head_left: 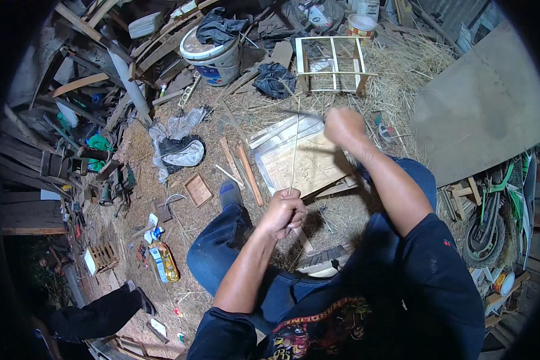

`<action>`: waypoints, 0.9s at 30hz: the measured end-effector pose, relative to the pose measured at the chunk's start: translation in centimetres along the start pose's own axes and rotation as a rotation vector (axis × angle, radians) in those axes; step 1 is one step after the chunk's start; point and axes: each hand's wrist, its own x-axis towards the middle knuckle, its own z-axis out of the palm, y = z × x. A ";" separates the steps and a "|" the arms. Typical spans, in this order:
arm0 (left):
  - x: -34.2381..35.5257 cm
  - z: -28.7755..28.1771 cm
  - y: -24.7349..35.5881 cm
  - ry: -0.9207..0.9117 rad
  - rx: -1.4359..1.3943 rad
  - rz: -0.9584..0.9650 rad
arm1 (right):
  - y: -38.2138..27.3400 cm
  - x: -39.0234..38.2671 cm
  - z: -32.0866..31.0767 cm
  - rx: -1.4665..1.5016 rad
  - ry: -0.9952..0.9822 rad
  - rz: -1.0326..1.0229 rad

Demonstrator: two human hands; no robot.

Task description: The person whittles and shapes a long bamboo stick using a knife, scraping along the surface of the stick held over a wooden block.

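Straw litters this cluttered shed floor [216, 141], and look at the left hand [285, 214], fingers clenched around the lower part of a thin pale stick [295, 144] slanting up over a wooden board [309, 157]! Right hand [344, 127] now, fingers wrapped round a knife [303, 113], blade across the stick's upper stretch; contact, I can't tell. Beyond the board stands a slatted wooden cage [334, 57], black plastic [275, 80] just beside it, a lidded bucket [221, 72] farther left.

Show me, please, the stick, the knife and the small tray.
Stick [294, 147], head view: middle of its length.
Knife [310, 114], head view: its blurred blade.
Tray [198, 190], head view: its bare bottom.
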 end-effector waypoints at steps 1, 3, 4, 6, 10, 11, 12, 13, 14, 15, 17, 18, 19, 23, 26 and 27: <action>0.1 -0.1 0.1 -0.002 -0.001 -0.003 | 0.6 0.3 -0.2 0.020 0.052 0.045; 0.2 -0.5 0.3 0.066 0.023 0.059 | 0.0 -0.5 -0.8 0.065 0.053 0.021; 0.3 -0.6 0.3 0.072 0.016 0.059 | -0.5 -1.0 -0.9 0.109 0.062 0.002; 0.4 -0.3 0.8 0.108 0.062 0.143 | -1.6 -2.6 -0.2 0.204 -0.014 -0.012; 0.7 -0.5 0.5 0.166 0.200 0.300 | -4.6 -6.6 1.3 0.144 -0.111 -0.354; 0.8 -0.3 0.3 0.164 0.199 0.301 | -5.0 -7.2 1.9 0.083 -0.100 -0.391; 0.8 0.0 0.2 0.229 0.288 0.310 | -5.3 -7.7 2.2 0.079 -0.128 -0.410; 0.9 0.2 0.1 0.294 0.377 0.317 | -5.5 -8.0 2.5 0.060 -0.125 -0.443; 0.9 0.3 0.1 0.297 0.378 0.318 | -5.8 -8.2 2.8 0.044 -0.123 -0.479; 0.9 0.3 0.1 0.323 0.402 0.355 | -6.0 -8.3 2.9 0.045 -0.122 -0.481; 1.0 0.7 0.1 0.350 0.427 0.391 | -6.4 -8.3 3.2 0.028 -0.108 -0.447; 1.1 1.2 0.3 0.346 0.444 0.426 | -6.4 -8.2 3.4 0.028 -0.109 -0.446; 1.1 1.5 0.3 0.340 0.461 0.461 | -6.4 -8.0 3.8 0.013 -0.124 -0.433; 2.8 -0.4 -1.1 0.469 0.573 0.393 | -7.0 -7.2 3.8 -0.044 -0.180 -0.316; 3.0 -0.6 -1.0 0.467 0.531 0.488 | -5.7 -5.6 3.3 -0.076 -0.119 -0.295; 3.2 -0.3 -0.8 0.463 0.495 0.487 | -5.2 -5.0 3.9 -0.099 -0.075 -0.296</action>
